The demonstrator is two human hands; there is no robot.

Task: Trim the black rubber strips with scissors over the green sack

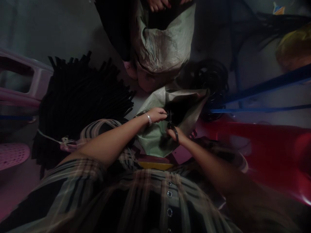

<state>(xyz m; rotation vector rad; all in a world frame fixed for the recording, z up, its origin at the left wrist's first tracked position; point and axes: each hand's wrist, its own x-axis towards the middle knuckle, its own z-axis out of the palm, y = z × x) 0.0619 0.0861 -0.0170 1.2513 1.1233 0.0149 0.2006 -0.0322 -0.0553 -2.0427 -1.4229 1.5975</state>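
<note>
Presently, the right hand point(175, 135) has its fingers point(180, 137) clenched through the black loop handles of a pair of scissors point(173, 128), grasping them with the blades pointing up and away from the wearer. The left hand point(155, 115), a pale bangle point(148, 118) on its wrist, is curled closed, its fingertips touching a small dark piece point(167, 114) at the scissor blades; the dim light does not settle what that piece is. Both hands sit directly above a pale green woven sack point(155, 140), its mouth open and dark inside. Just left of the sack lies a large bundle of black strips point(77, 97), and a coil of black cable point(209, 77) lies beyond its far corner. A second woven sack point(160, 42) stands ahead, with a co-worker's fingers point(157, 4) above its top edge. Blue metal rails point(262, 87) and a red plastic tub point(262, 145) occupy the right side; a pink plastic crate point(21, 77) stands at left
</note>
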